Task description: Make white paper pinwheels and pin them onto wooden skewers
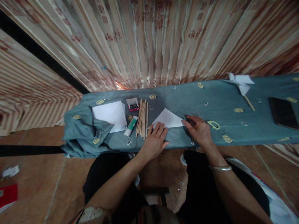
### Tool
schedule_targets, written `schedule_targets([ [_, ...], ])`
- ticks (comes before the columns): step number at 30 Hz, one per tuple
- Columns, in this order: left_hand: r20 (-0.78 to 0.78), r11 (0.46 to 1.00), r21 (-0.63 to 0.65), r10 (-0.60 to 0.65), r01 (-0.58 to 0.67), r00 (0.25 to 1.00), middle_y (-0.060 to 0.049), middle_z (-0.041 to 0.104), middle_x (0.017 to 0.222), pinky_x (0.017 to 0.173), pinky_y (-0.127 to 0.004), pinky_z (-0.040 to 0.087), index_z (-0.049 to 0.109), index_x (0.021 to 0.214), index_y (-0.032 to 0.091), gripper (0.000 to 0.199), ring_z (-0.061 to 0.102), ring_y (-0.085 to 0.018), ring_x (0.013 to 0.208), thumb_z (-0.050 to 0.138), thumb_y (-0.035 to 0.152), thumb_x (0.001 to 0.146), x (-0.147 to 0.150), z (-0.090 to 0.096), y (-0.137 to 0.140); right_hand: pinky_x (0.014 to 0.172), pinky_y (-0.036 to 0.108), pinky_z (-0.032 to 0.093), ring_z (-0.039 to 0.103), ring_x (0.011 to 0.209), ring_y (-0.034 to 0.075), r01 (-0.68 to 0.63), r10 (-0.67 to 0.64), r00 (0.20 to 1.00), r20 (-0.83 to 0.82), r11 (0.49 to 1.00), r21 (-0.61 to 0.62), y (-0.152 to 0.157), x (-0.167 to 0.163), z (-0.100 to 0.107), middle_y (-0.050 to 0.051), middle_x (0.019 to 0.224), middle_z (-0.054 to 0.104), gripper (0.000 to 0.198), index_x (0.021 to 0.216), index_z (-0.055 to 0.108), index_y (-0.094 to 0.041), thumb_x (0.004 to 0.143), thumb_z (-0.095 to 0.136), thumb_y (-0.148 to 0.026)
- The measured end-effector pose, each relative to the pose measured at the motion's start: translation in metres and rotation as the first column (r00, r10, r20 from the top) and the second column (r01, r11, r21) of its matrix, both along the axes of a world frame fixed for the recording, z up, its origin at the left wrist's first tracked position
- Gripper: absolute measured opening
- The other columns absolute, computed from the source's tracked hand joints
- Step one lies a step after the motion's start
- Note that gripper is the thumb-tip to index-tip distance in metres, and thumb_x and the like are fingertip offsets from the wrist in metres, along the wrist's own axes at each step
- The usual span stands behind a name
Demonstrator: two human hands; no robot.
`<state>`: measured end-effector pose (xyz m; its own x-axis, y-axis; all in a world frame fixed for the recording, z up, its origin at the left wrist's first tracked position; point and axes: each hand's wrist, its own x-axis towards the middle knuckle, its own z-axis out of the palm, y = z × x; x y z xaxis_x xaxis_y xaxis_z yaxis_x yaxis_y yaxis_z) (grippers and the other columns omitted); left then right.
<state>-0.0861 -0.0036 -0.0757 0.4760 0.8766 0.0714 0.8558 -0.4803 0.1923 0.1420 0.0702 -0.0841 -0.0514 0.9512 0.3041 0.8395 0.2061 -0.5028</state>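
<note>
A sheet of white paper [167, 119], folded into a triangle, lies on the cloth-covered table with its point away from me. My left hand [155, 138] rests with spread fingers on its lower left edge. At the right corner, my right hand [198, 128] pinches the paper between thumb and fingers. Just left of the triangle lies a bundle of thin wooden sticks [141, 119]. Scissors with a light green handle [213, 125] lie right beside my right hand, their blades partly hidden behind it.
A glue stick [131, 126], a small open box of dark bits [133, 105] and a stack of white paper [111, 115] are on the left. To the right lie a paper pinwheel on a stick [243, 87] and a black phone [283, 112]. A curtain [154, 43] hangs behind the table.
</note>
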Motion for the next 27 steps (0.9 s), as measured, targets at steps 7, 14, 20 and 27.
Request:
schedule_targets([
  [7,-0.020,0.998,-0.005,-0.069,0.069,0.997,-0.016,0.041,0.154,0.120,-0.051,0.023,0.042,0.144,0.011,0.059,0.031,-0.029,0.147,0.050,0.044,0.096,0.014,-0.004,0.004,0.098,0.048,0.048,0.061,0.111,0.030,-0.157,0.122,0.975,0.185,0.970,0.186,-0.021,-0.002,0.013,0.019,0.120,0.068,0.038,0.116,0.068,-0.010,0.098,0.046,-0.035],
  [14,-0.029,0.997,0.006,-0.073,0.073,0.997,-0.017,0.042,0.154,0.120,-0.050,0.023,0.040,0.145,0.012,0.061,0.032,-0.028,0.147,0.051,0.045,0.095,0.017,-0.002,0.005,0.097,0.047,0.052,0.058,0.113,0.028,-0.416,0.389,0.903,0.183,0.898,0.142,-0.048,-0.029,-0.005,0.019,0.122,0.065,0.035,0.119,0.066,-0.011,0.097,0.039,-0.016],
  [20,0.005,0.993,0.052,-0.105,0.105,0.994,-0.015,0.047,0.150,0.119,-0.048,0.026,0.046,0.141,0.013,0.054,0.036,-0.028,0.144,0.053,0.041,0.095,0.007,-0.005,0.000,0.098,0.049,0.052,0.055,0.116,0.030,-0.438,0.399,0.891,0.218,0.881,0.180,-0.048,-0.026,-0.014,0.020,0.124,0.062,0.037,0.124,0.062,-0.009,0.095,0.039,-0.014],
  [27,0.049,0.992,0.058,-0.116,0.113,0.992,-0.016,0.052,0.145,0.118,-0.049,0.029,0.047,0.139,0.012,0.052,0.043,-0.027,0.139,0.051,0.040,0.096,0.004,-0.006,-0.001,0.098,0.049,0.052,0.054,0.118,0.030,-0.451,0.410,0.882,0.231,0.878,0.163,-0.049,-0.025,-0.014,0.020,0.127,0.061,0.039,0.128,0.061,-0.012,0.095,0.039,-0.014],
])
